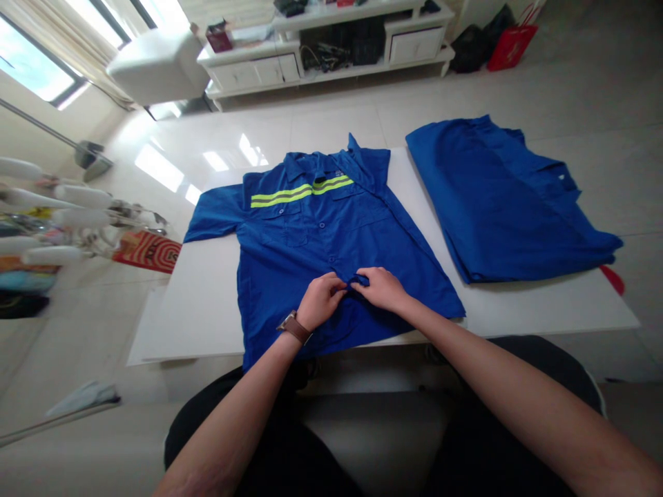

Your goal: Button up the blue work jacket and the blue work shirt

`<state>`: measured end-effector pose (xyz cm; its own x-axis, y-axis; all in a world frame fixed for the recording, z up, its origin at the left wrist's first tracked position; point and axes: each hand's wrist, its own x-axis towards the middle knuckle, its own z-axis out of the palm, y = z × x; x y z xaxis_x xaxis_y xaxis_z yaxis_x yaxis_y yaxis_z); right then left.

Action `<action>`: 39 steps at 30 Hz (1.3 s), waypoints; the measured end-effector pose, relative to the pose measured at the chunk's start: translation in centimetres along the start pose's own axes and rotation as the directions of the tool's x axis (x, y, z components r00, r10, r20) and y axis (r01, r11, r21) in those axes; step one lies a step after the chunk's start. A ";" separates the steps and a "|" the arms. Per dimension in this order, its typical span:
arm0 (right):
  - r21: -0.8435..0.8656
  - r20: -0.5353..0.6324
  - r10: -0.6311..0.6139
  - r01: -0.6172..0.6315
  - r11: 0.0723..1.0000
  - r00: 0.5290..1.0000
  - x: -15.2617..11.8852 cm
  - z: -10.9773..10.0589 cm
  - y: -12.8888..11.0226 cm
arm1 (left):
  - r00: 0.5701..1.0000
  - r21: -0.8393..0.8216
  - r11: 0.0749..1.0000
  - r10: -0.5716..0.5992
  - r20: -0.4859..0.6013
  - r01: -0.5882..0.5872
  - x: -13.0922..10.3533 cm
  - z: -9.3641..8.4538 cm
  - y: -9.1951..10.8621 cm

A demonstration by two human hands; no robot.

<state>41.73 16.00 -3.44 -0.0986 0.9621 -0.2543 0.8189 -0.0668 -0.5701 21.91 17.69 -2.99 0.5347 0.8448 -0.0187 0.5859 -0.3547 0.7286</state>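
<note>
A blue work shirt (290, 276) with a yellow and grey reflective stripe (280, 198) lies front up on the white table (202, 304), its collar away from me. My left hand (322, 298), with a brown-strapped watch on the wrist, pinches the front edge of the shirt low on its button line. Close beside it, my right hand (380, 286) grips a bunched bit of the same front edge. Two buttons (322, 225) show above my hands. Whatever lies between my fingertips is too small to make out.
A stack of folded blue garments (497, 207) lies on the table's right side. Several white thread cones (77, 197) stand at the left, near a red patterned bag (150, 251). Beyond the table are a white cabinet (259, 72) and a red bag (512, 47).
</note>
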 end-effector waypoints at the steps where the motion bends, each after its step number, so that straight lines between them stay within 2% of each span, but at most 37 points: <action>1: -0.006 0.003 0.004 -0.004 1.000 1.000 0.0 0.0 0.0 | 1.000 0.000 1.000 0.003 0.002 -0.003 0.0 0.0 0.0; 6: -0.055 0.002 0.024 -0.024 0.998 1.000 -0.3 -0.1 -0.3 | 0.999 -0.031 0.999 0.024 0.032 -0.023 0.0 0.1 0.1; 10: -0.076 -0.050 0.022 -0.026 0.997 0.999 -0.6 0.1 -0.5 | 0.998 -0.050 0.999 0.008 0.064 -0.005 0.2 0.0 0.4; 14: 0.025 -0.065 -0.052 0.054 0.998 0.997 -0.2 0.4 -0.4 | 0.995 -0.063 0.998 0.009 0.099 -0.003 0.3 -0.1 0.7; 18: 0.221 -0.029 -0.184 0.186 0.957 0.983 0.7 0.7 0.1 | 0.998 -0.047 0.999 0.005 0.057 -0.002 0.3 -0.1 0.9; 23: 0.395 0.024 -0.243 0.214 0.894 0.970 1.0 0.6 0.0 | 0.999 -0.117 0.992 -0.047 -0.002 0.046 0.2 0.1 0.7; 26: 0.423 0.056 -0.261 0.214 0.880 0.964 0.9 0.5 -0.1 | 0.999 -0.153 0.987 -0.048 -0.006 0.046 0.1 0.1 0.5; 34: 0.407 0.076 -0.237 0.187 0.894 0.968 1.3 0.2 0.5 | 1.000 -0.078 0.997 -0.026 -0.007 0.025 0.0 0.0 0.5; 39: 0.431 0.063 -0.249 0.199 0.880 0.966 1.4 0.2 0.4 | 0.997 -0.051 0.997 -0.063 -0.052 0.060 0.0 0.0 0.5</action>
<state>41.81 17.29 -4.14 -0.3353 0.9296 -0.1531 0.4573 0.0185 -0.8891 22.22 17.53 -2.66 0.4644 0.8851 -0.0288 0.5852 -0.2823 0.7602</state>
